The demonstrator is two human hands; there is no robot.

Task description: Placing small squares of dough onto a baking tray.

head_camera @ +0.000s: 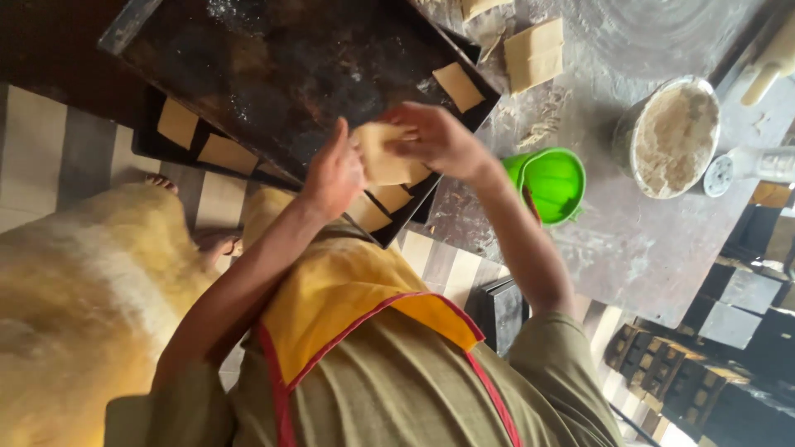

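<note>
While the view looks down from above and is turned, so that the body with a yellow apron (pixel 348 306) fills the lower part, both hands meet over the near edge of the dark baking tray (pixel 290 74). Between them they hold a pale square piece of dough (pixel 387 156). The left hand (pixel 334 175) presses against one side of the piece with its fingers bent around the edge, and the right hand (pixel 439 139) grips the other side from above, its fingers curled onto the dough. The piece is lifted a little above the tray and does not lie flat on it.

On the tray, one dough square (pixel 459 86) lies near the corner beyond the right hand. A second tray (pixel 166 149) lies under the first one, and more dough squares (pixel 203 141) show on its free edge; others show just below the held piece.

Beside the tray, on the floured grey table (pixel 629 240), a green plastic cup (pixel 553 184) stands close to the right forearm. Farther from the tray is a round metal bowl of flour (pixel 672 136). A stack of cut dough (pixel 534 54) lies on the table just past the tray's far corner.
</note>
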